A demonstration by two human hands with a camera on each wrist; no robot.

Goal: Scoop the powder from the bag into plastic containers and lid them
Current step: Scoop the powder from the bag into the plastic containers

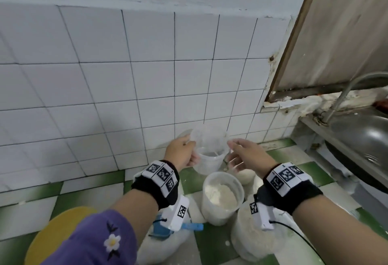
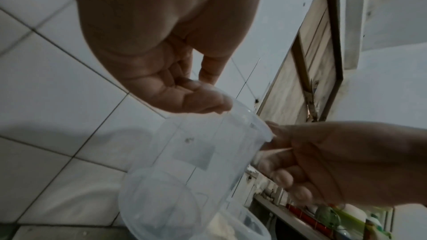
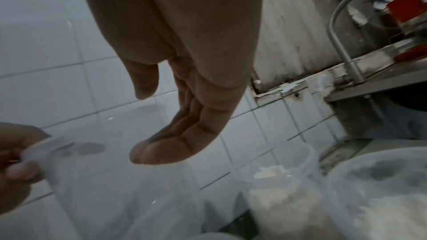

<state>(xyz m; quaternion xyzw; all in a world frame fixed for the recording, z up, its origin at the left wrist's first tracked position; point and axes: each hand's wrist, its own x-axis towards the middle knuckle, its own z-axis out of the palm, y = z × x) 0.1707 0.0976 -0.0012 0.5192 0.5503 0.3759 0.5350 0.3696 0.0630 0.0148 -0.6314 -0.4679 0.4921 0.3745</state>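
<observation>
Pinching the rim, the left hand [image 1: 181, 154] holds the empty container [image 1: 207, 159] in the air above the filled container [image 1: 210, 214], probably ready for filling. The right hand [image 1: 246, 156] has loose, straight fingers just beside the opposite rim, likely to steady it.

Bright head view, dim blurred wrist views

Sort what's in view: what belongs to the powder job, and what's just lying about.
Job: empty container, gripped by left hand, right hand at its rim; part-filled container; blue scoop; white bag.
Lying about: sink; tap; yellow round object.
</observation>
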